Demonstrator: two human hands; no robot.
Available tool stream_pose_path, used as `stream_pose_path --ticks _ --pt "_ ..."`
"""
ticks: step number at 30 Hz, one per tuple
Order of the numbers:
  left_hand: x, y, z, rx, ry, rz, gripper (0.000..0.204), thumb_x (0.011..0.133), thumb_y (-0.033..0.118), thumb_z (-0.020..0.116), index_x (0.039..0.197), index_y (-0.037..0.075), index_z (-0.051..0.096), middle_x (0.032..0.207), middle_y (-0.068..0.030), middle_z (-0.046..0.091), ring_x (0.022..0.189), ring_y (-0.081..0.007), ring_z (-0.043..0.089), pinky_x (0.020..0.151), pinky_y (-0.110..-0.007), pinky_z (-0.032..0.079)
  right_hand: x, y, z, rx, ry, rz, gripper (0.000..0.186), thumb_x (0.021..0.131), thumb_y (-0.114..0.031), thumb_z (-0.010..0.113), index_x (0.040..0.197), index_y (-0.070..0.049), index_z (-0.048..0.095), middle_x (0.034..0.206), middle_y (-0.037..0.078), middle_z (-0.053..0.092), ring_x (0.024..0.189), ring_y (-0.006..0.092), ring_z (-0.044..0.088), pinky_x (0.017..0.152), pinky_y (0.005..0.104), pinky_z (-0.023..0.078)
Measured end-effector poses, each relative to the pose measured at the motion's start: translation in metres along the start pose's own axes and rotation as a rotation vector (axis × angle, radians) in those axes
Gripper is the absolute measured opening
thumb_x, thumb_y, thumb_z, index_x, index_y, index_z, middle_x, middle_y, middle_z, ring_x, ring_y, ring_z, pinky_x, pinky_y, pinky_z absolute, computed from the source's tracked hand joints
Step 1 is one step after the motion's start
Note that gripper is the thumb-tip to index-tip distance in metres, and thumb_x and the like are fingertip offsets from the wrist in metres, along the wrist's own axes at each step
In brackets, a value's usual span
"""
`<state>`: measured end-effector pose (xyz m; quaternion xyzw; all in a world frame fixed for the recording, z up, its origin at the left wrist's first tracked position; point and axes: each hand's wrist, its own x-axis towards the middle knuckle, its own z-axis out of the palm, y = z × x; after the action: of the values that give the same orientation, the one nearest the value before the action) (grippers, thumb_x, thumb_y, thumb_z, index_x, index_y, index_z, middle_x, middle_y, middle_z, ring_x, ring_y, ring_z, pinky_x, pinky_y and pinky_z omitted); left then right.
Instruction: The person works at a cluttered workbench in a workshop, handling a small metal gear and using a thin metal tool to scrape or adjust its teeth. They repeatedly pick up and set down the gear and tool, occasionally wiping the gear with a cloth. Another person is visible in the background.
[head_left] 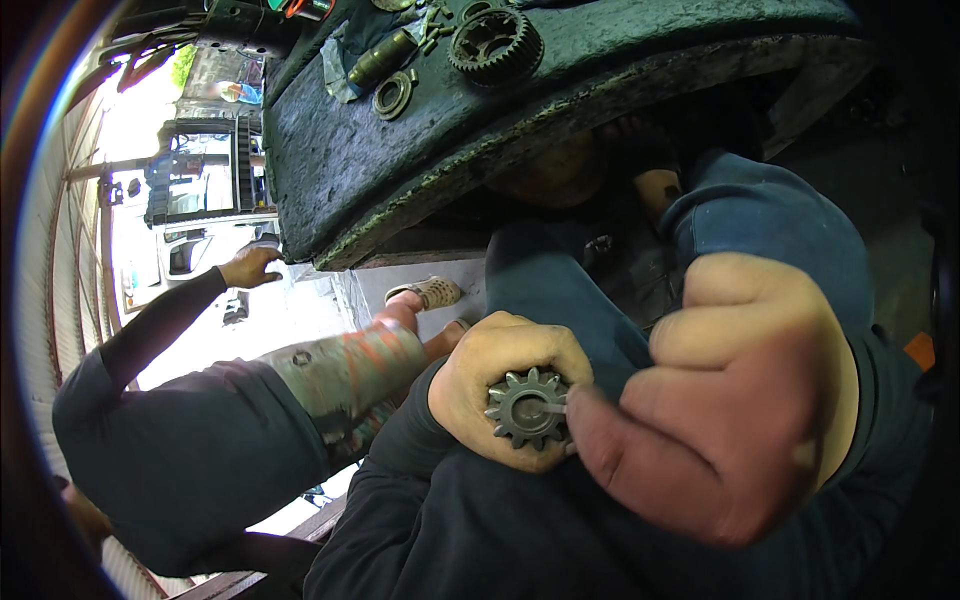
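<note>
On bench [330, 160]: large gear [512, 64] | left hand [465, 382] clasps small gear [511, 417] | right hand [735, 400] pinches rod [556, 409]

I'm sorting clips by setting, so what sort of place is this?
Most likely a mechanical repair workshop: a dark, worn workbench bears a large toothed gear among other metal parts, and the person's left hand holds a smaller gear.
</note>
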<state>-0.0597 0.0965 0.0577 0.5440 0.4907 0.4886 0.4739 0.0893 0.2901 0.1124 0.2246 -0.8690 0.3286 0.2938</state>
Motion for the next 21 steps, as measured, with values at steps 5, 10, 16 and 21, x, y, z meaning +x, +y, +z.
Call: stream_pose_path --ticks 5,10,16,21 --pt "0.002 0.012 0.003 0.051 0.084 0.011 0.036 0.069 0.013 0.086 0.094 0.004 0.063 0.08 -0.007 0.07 0.066 -0.021 0.071 0.059 -0.031 0.052 0.0 0.002 0.0 0.001 -0.02 -0.022 0.024 0.055 -0.003 0.076 0.079 0.0 0.071 0.051 -0.002 0.042 0.043 0.0109 0.036 0.043 0.03 0.019" --pt "-0.001 0.007 0.004 0.006 0.057 -0.036 0.036 0.069 0.013 0.086 0.094 0.003 0.063 0.081 -0.0071 0.07 0.069 -0.0215 0.071 0.06 -0.031 0.053 -0.002 0.0 0.001 -0.004 0.006 -0.001 0.023 0.056 -0.002 0.076 0.079 0.0 0.071 0.052 -0.002 0.043 0.043 0.0111 0.035 0.043 0.0304 0.019" --pt "0.003 0.008 0.002 -0.024 0.008 -0.035 0.034 0.069 0.011 0.086 0.094 0.002 0.063 0.079 -0.0071 0.069 0.065 -0.0214 0.07 0.058 -0.03 0.052 -0.002 -0.002 0.0 0.009 0.02 -0.001 0.021 0.058 0.0 0.077 0.078 -0.001 0.07 0.052 -0.002 0.043 0.043 0.0108 0.034 0.044 0.0302 0.019" --pt "-0.001 0.004 0.004 -0.048 0.068 -0.013 0.032 0.07 0.008 0.085 0.093 0.002 0.064 0.078 -0.0075 0.069 0.064 -0.0206 0.069 0.057 -0.03 0.051 -0.003 0.004 0.007 0.029 0.055 -0.022 0.021 0.057 0.001 0.076 0.077 -0.002 0.069 0.052 -0.002 0.043 0.043 0.0103 0.033 0.044 0.0298 0.02"
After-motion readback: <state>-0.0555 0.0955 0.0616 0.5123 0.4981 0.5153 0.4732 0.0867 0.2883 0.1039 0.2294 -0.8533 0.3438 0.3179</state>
